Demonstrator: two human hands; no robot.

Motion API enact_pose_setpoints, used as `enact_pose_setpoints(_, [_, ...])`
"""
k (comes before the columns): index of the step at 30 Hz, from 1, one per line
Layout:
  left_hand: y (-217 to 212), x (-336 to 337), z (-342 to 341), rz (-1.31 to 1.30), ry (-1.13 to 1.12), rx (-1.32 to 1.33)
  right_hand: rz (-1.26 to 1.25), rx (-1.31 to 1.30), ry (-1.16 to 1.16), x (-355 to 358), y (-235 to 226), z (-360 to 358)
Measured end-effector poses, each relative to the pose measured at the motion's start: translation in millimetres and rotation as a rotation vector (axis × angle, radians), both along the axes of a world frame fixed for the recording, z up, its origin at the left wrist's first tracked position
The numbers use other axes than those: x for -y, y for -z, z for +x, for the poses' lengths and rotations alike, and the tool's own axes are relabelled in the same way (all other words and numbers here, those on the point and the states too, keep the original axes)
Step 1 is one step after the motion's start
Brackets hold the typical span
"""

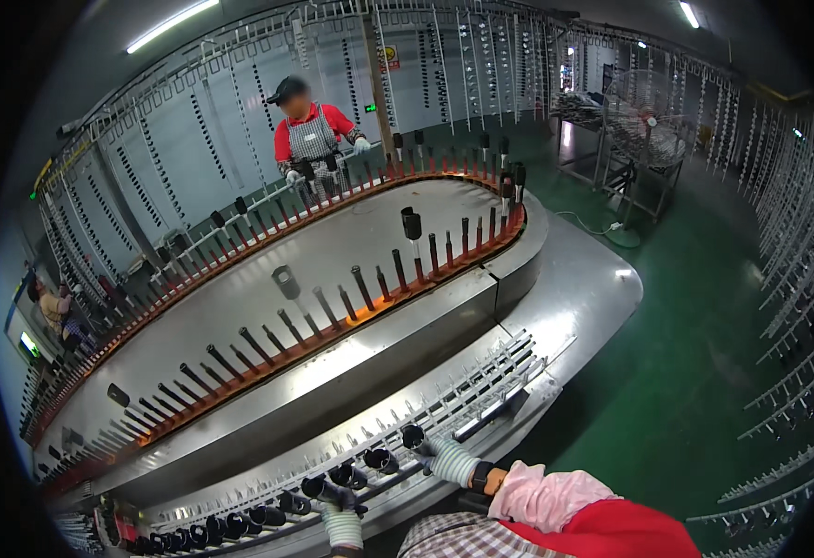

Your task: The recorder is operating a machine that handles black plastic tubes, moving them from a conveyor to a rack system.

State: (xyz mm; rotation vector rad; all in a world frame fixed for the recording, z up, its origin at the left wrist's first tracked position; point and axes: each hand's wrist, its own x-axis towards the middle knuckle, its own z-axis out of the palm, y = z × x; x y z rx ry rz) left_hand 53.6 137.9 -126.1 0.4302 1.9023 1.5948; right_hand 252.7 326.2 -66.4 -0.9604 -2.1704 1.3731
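My right hand point(444, 459), in a striped glove with dark fingertips, closes on a black cup-shaped part point(413, 435) at the near rack. My left hand point(340, 517), gloved alike, is lower and to the left, against another black cup-shaped part point(314, 486); its fingers are partly hidden, so its grip is unclear. Between my hands, more black cups point(381, 460) sit on the metal rack point(286, 476). A row of similar cups point(213, 531) continues to the left. Bare pegs stand up from the racks lying side by side point(481, 372).
Beyond the racks, a looped conveyor point(370, 314) carries upright spindles, a few topped with black cups point(412, 223). A co-worker point(310, 139) stands at its far side; another person point(55, 312) is far left. Hanging strands of parts line the walls. A fan point(647, 121) stands back right.
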Motion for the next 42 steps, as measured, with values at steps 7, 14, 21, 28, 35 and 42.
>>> enact_pose_setpoints(7, [26, 18, -11, -0.009, -0.029, -0.049, -0.128, 0.159, -0.346, -28, -9, 8])
enact_pose_setpoints(14, [15, 38, -3, -0.19, -0.039, -0.114, 0.467, -0.16, 0.154, -194, -105, -57])
enact_pose_setpoints(21, [-13, 27, 29, -0.188, -0.016, -0.194, 0.428, -0.435, 0.273, -302, -62, -181])
enact_pose_setpoints(28, [-11, 66, 19, -0.39, -0.127, -0.348, -0.221, -0.844, -0.031, -230, -186, -186])
enact_pose_setpoints(35, [28, 105, -2, -0.09, -0.4, 0.182, 0.339, -0.684, 0.805, -371, -118, -16])
enact_pose_setpoints(42, [74, 159, -22, -0.381, -0.16, -0.317, 0.146, -0.557, 0.557, -379, -89, -62])
